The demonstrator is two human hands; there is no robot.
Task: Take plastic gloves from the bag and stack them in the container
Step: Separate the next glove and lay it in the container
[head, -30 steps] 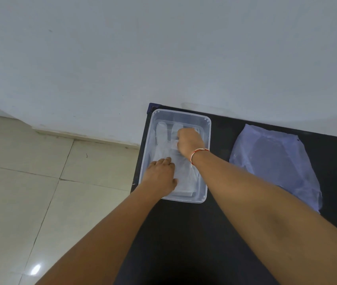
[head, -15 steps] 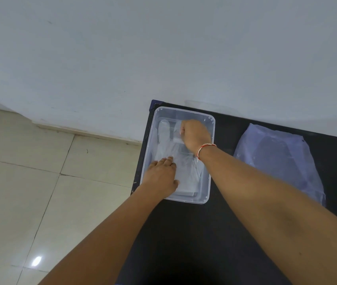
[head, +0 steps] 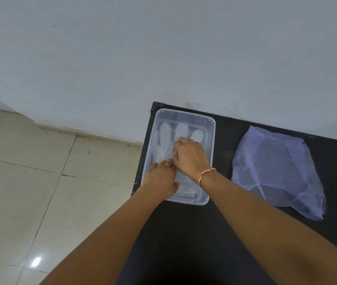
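Hands flat in container (head: 211, 140), frame centre — left hand (head: 160, 178) and right hand (head: 191, 157) pressing gloves (head: 164, 140), gripping nothing. Stacking step; next likely bag (head: 276, 169), frame right.

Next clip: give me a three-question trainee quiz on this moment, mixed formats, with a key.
1. True or false: both hands are inside the clear container.
2. Which wrist wears the red and white thread band? A) left B) right
3. Fill in: the plastic bag lies on the black table, to the ____ of the container.

Key: 1 true: the left hand and right hand both press flat on the plastic gloves. 2 B. 3 right.
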